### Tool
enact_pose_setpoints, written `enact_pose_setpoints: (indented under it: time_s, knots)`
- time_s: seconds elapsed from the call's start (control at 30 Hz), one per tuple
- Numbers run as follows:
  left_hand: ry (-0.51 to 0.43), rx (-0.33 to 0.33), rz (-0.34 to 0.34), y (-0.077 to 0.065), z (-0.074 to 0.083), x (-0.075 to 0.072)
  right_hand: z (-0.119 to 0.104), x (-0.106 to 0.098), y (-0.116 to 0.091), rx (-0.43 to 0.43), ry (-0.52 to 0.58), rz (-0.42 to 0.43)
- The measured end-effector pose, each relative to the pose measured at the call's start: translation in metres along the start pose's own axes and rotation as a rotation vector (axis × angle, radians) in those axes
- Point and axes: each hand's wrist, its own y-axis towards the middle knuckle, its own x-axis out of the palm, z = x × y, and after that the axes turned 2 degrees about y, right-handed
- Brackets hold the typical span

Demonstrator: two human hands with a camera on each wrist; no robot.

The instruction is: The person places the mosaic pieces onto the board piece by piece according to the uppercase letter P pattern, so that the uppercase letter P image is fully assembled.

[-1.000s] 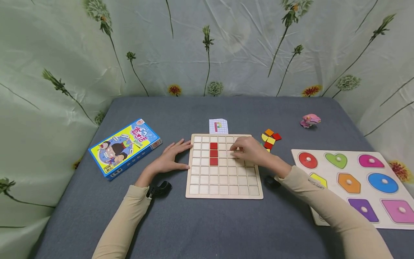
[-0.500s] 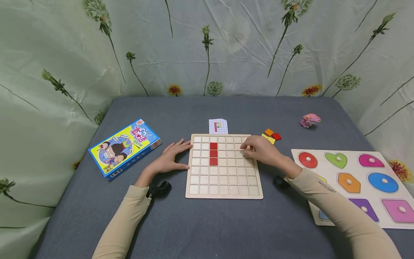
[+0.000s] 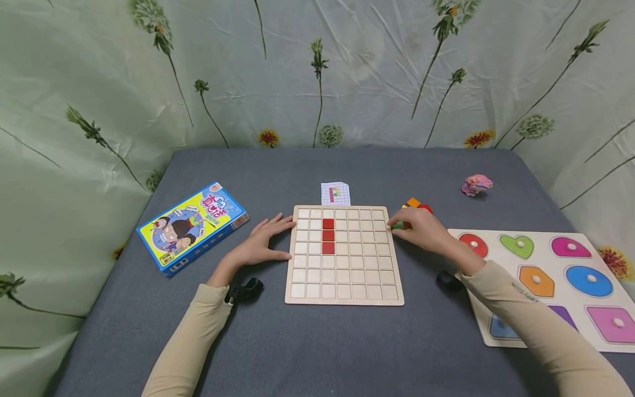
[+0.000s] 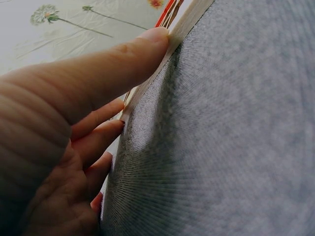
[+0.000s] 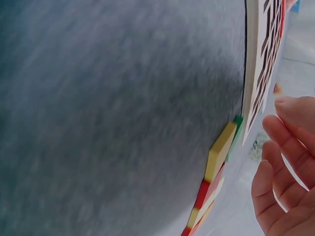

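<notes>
A wooden grid board [image 3: 342, 275] lies flat, with three red square tiles [image 3: 328, 235] in one column. Along its left edge rests my left hand [image 3: 260, 242]; in the left wrist view the thumb [image 4: 152, 39] touches the board's side, fingers extended. My right hand [image 3: 421, 226] is over the loose tiles [image 3: 413, 203] just beyond the board's right edge. Its thumb and fingers are loosely bent with a gap between, holding nothing in the right wrist view. A green tile [image 5: 235, 135] and a yellow tile [image 5: 220, 152] lie below them; the hand partly covers the pile in the head view.
Behind the board lies a small pattern card [image 3: 335, 194]. A blue and yellow box [image 3: 193, 226] is at left. At right are a white shape puzzle [image 3: 541, 242], partly under the right forearm, and a pink toy figure [image 3: 477, 185] farther back.
My right hand has moved right from over the board's right-hand columns to the loose tiles beside it. The left hand and the three red tiles have stayed in place.
</notes>
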Motion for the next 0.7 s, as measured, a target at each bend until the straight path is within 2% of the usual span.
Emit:
enact_pose_setpoints:
  time_s: [0.27,0.5,0.7]
  knots:
    - [0.005,-0.001,0.001,0.0,-0.001,0.001,0.012,-0.011,-0.008,0.032,-0.024,-0.005]
    - [-0.003,-0.003,0.0,0.001,-0.001,0.001,0.024,-0.019,-0.01,-0.005,-0.061,-0.024]
    - [-0.013,0.048,0.032,-0.001,-0.002,0.002,0.03,-0.023,-0.012,0.008,-0.058,-0.076]
